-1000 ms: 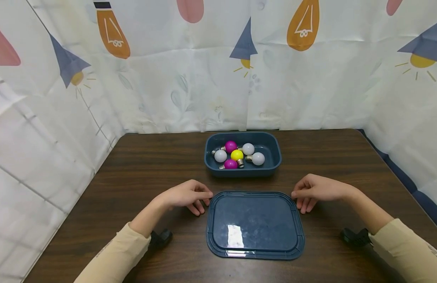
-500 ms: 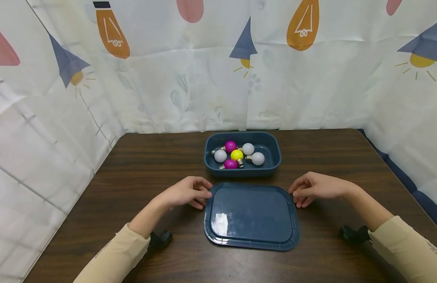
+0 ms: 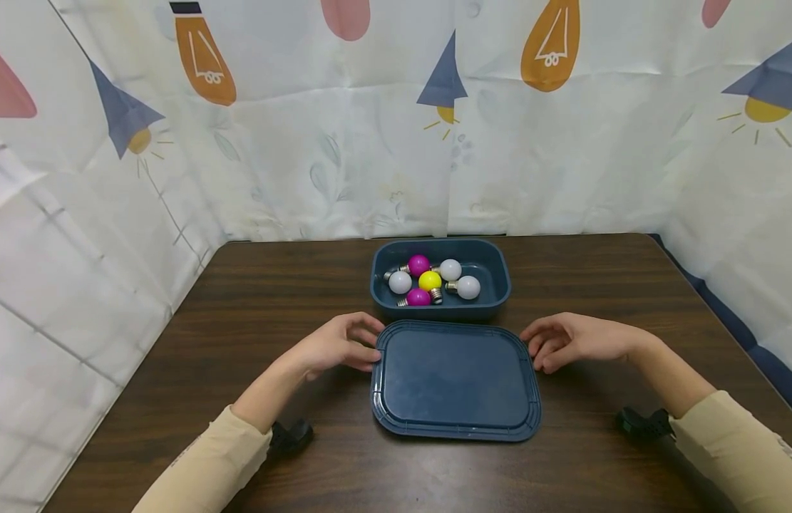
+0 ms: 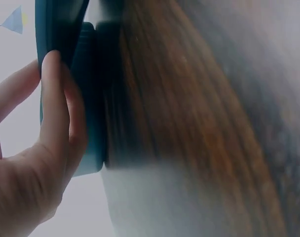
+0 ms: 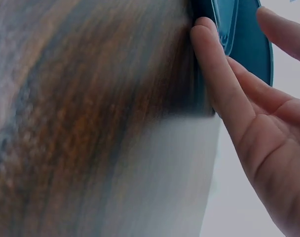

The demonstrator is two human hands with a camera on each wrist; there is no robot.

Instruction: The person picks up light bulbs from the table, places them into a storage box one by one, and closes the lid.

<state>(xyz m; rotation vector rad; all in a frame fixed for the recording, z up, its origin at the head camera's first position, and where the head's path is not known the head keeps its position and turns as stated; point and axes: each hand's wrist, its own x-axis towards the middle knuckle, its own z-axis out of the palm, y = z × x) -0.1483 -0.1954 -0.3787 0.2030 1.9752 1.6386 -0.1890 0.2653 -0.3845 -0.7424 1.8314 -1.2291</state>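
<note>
A dark blue rectangular lid with a ridged rim is in front of a dark blue box. My left hand holds its far left corner, fingers bent at the rim. At the far right corner my right hand has its fingers curled at the edge; how firmly it grips cannot be told. In the left wrist view the lid is between my fingers, with the box beyond. The right wrist view shows a finger against the lid's edge. Several white, magenta and yellow light bulbs lie in the box.
All of this is on a dark wood-grain table. A white printed curtain hangs behind the table and along its sides. Black straps with small devices sit at both wrists.
The lid has moved away from me toward the box, its far edge now close to the box's front. Both hands have gone with it, and their fingers have shifted at its corners. The bulbs stay put.
</note>
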